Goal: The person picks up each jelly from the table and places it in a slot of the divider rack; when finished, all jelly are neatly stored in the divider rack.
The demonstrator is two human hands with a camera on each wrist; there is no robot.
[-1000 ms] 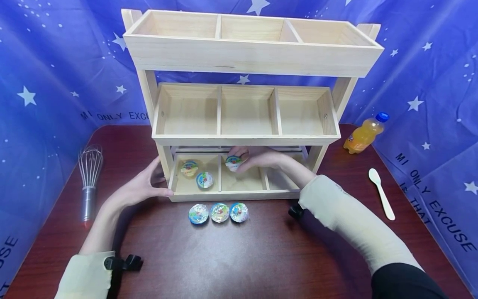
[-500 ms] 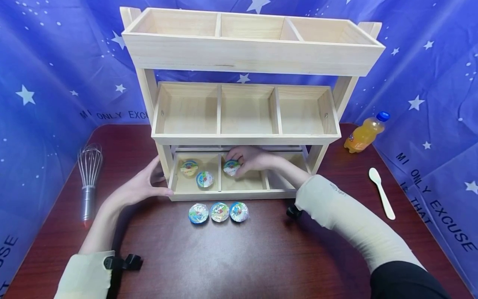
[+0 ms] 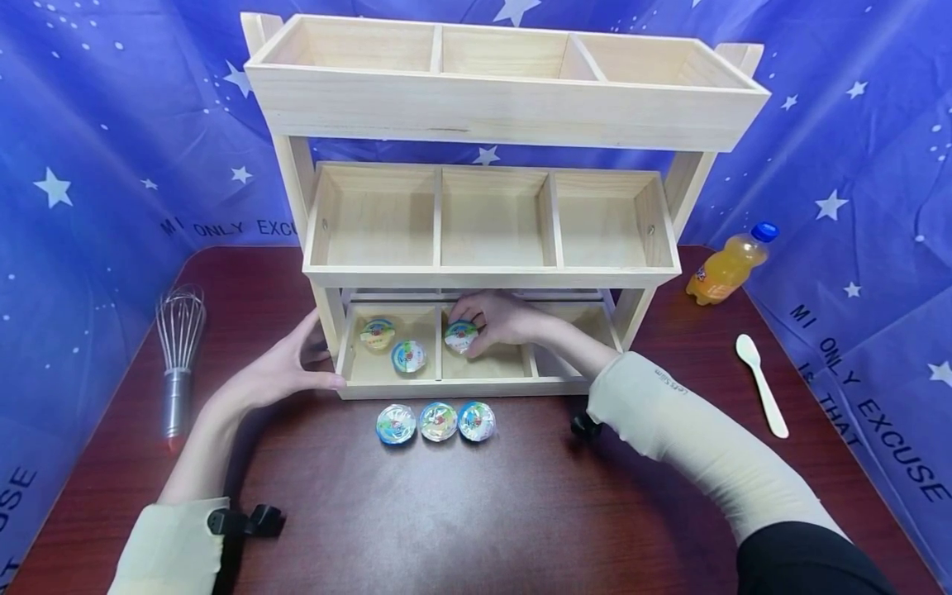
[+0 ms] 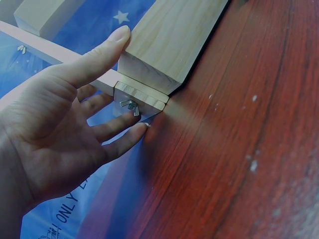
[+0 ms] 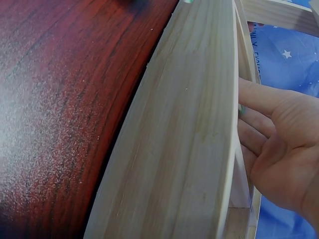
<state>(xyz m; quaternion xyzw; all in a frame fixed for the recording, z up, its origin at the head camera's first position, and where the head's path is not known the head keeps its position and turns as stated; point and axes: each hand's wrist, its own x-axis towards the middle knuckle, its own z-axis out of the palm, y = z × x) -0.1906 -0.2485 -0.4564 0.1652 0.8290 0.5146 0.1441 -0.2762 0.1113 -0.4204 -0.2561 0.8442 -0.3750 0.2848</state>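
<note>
round flat-topped cup (image 3: 460, 337) | green, blue, white print | in right grip (image 3: 500, 318)

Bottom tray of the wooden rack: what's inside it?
Two lidded cups lie in the left compartment. In the middle compartment, the right hand holds another cup. The forearm hides part of the right compartment; I can't see what's under there.
</note>
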